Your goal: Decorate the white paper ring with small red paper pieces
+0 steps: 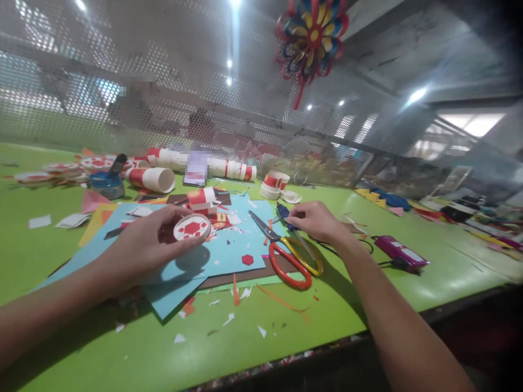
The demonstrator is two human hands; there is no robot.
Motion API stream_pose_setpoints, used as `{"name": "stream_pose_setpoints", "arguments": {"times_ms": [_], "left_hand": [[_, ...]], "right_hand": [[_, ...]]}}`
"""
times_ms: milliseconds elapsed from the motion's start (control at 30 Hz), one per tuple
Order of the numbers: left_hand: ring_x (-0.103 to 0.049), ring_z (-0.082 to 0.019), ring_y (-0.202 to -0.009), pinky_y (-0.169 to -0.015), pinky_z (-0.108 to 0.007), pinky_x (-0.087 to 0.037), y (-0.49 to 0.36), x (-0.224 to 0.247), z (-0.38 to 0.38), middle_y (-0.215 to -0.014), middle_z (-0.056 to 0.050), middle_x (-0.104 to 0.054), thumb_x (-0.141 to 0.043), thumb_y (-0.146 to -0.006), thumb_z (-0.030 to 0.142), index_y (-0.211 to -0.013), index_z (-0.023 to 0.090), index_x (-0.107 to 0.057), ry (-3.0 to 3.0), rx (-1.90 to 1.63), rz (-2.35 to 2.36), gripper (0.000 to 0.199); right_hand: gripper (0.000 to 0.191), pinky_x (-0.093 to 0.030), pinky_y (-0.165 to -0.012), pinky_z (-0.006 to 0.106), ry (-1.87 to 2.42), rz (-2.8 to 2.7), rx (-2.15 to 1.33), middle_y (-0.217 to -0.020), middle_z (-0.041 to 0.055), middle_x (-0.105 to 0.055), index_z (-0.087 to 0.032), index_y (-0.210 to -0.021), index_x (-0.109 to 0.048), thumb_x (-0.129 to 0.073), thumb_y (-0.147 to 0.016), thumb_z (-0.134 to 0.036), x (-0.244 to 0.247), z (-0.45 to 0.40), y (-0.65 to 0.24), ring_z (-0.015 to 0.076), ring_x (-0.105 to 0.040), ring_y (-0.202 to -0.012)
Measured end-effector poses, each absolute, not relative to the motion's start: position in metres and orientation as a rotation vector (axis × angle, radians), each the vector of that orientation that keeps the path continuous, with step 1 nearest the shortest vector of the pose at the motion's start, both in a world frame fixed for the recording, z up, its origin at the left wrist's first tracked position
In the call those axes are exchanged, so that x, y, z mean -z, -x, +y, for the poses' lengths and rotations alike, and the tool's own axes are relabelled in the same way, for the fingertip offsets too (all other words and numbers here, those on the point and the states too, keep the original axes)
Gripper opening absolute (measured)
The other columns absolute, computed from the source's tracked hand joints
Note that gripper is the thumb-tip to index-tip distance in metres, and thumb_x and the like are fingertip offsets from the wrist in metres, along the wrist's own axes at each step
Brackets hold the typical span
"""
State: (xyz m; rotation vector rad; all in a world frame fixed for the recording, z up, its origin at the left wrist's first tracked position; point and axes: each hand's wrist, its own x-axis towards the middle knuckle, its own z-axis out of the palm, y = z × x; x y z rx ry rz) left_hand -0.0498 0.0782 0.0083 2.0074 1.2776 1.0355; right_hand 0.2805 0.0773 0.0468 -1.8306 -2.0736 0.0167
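My left hand (163, 237) is closed around a shallow white paper-cup bottom (191, 227) with red shapes on its face, held above light blue paper sheets (229, 264). My right hand (316, 220) has its fingers pinched at a dark blue tool (284, 212), whose exact kind I cannot make out. Just below that hand lie scissors (291, 267) with red and yellow handles, blades apart. A red paper hexagon (247, 259) rests on the blue sheet. Cut cup pieces (201, 196) and paper scraps lie beyond my left hand.
Cup tubes (151, 179), a blue jar (107, 185) and decorated discs (65, 169) stand at the back left. More cut cups (276, 182) sit behind the tool. A purple box with a cord (401, 253) lies right. A flower ornament (314, 38) hangs above the green table (229, 348).
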Motion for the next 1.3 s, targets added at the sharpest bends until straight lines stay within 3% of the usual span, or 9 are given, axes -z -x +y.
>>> {"name": "stream_pose_setpoints", "arguments": {"times_ms": [233, 433, 700, 933, 1100, 1200, 1300], "left_hand": [[-0.069, -0.027, -0.08, -0.07, -0.04, -0.053, 0.044, -0.01, 0.07, -0.097, -0.004, -0.076, -0.067, -0.072, 0.057, -0.103, 0.027, -0.065, -1.959, -1.029, 1.249, 0.044], [-0.07, -0.029, -0.083, -0.073, -0.041, -0.053, 0.044, -0.01, 0.069, -0.097, -0.004, -0.076, -0.069, -0.069, 0.059, -0.105, 0.026, -0.064, -1.945, -1.011, 1.264, 0.05], [-0.07, -0.029, -0.085, -0.072, -0.042, -0.056, 0.052, -0.006, 0.081, -0.105, -0.009, -0.073, -0.066, -0.071, 0.064, -0.111, 0.023, -0.061, -2.071, -0.886, 1.239, 0.057], [-0.069, -0.029, -0.082, -0.07, -0.043, -0.056, 0.055, -0.004, 0.084, -0.103, -0.011, -0.072, -0.063, -0.073, 0.067, -0.11, 0.021, -0.06, -2.085, -0.908, 1.296, 0.06], [-0.069, -0.028, -0.081, -0.071, -0.042, -0.056, 0.056, -0.004, 0.087, -0.101, -0.01, -0.073, -0.064, -0.073, 0.064, -0.11, 0.021, -0.06, -2.085, -0.928, 1.338, 0.057], [-0.07, -0.029, -0.082, -0.072, -0.043, -0.056, 0.055, -0.002, 0.087, -0.102, -0.01, -0.073, -0.065, -0.072, 0.062, -0.111, 0.021, -0.06, -2.086, -0.923, 1.33, 0.057], [-0.069, -0.029, -0.089, -0.077, -0.043, -0.055, 0.054, -0.001, 0.083, -0.108, -0.011, -0.071, -0.066, -0.074, 0.058, -0.112, 0.021, -0.06, -2.135, -0.907, 1.304, 0.053]], "right_hand": [[0.024, -0.05, -0.078, 0.03, 1.981, -1.823, 0.169, -0.095, 0.0089, -0.073, -0.012, -0.104, -0.071, -0.053, -0.089, -0.015, -0.044, 0.092, -0.303, 0.0193, -0.067, -0.087], [0.022, -0.053, -0.087, 0.041, 2.117, -2.07, -0.018, -0.114, 0.0068, -0.065, -0.017, -0.108, -0.065, -0.059, -0.094, -0.033, -0.033, 0.104, -0.322, 0.0204, -0.064, -0.099], [0.032, -0.049, -0.094, 0.047, 2.094, -2.256, -0.105, -0.13, 0.0101, -0.057, -0.018, -0.123, -0.058, -0.06, -0.093, -0.03, -0.027, 0.107, -0.331, 0.0249, -0.059, -0.113], [0.02, -0.052, -0.085, 0.041, 2.04, -2.2, -0.133, -0.107, 0.0061, -0.066, -0.015, -0.102, -0.065, -0.063, -0.091, -0.032, -0.019, 0.109, -0.334, 0.0207, -0.063, -0.096], [0.023, -0.048, -0.084, 0.034, 1.873, -1.928, -0.077, -0.1, 0.0098, -0.071, -0.015, -0.095, -0.071, -0.069, -0.073, -0.02, -0.028, 0.106, -0.334, 0.0257, -0.064, -0.095], [0.035, -0.051, -0.074, 0.033, 1.734, -1.769, -0.121, -0.098, 0.0094, -0.072, -0.014, -0.109, -0.067, -0.06, -0.079, -0.031, -0.03, 0.104, -0.326, 0.0266, -0.066, -0.092], [0.043, -0.052, -0.066, 0.032, 1.578, -1.748, -0.264, -0.097, 0.0098, -0.072, -0.014, -0.109, -0.066, -0.049, -0.088, -0.048, -0.031, 0.095, -0.306, 0.0249, -0.068, -0.085]]}}
